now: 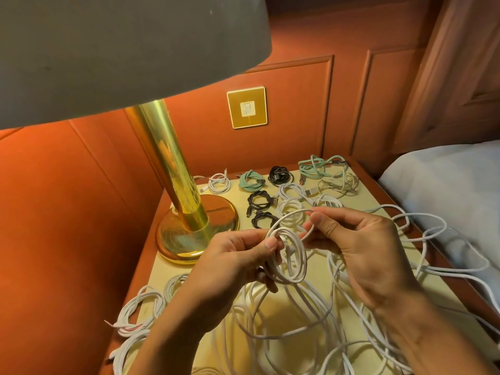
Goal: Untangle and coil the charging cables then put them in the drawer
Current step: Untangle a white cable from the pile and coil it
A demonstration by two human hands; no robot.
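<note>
Though crowded at upper left by a broad grey lampshade [121, 50] on a polished brass lamp column [173, 163], looks down on a cream-topped wooden bedside table [173, 269] set against an orange-red panelled wall [67, 198]. Takes in pale blue bedding [446, 185] along the right edge.

Across the near half of the tabletop, a loose tangle of white charging cables [297, 328], with long loops trailing over the right edge toward the bedding.

Above that tangle, both hands raised and close together. Left hand [238, 255]: thumb and fingers curled round the rim of a small white cable coil [292, 261], gripping it roughly upright. Right hand [359, 239]: thumb and forefinger pinching a single white strand [286, 216], arcing over into the top of the coil.

At the near left corner, wound white coils [138, 309] lying flat. Along the far side, smaller bundles set apart: a mint-green coil [250, 181], a black coil [280, 175], a little white coil [219, 182], a looser mint-green bundle [319, 165].

On the wall behind, a square gold switch plate [246, 107].
</note>
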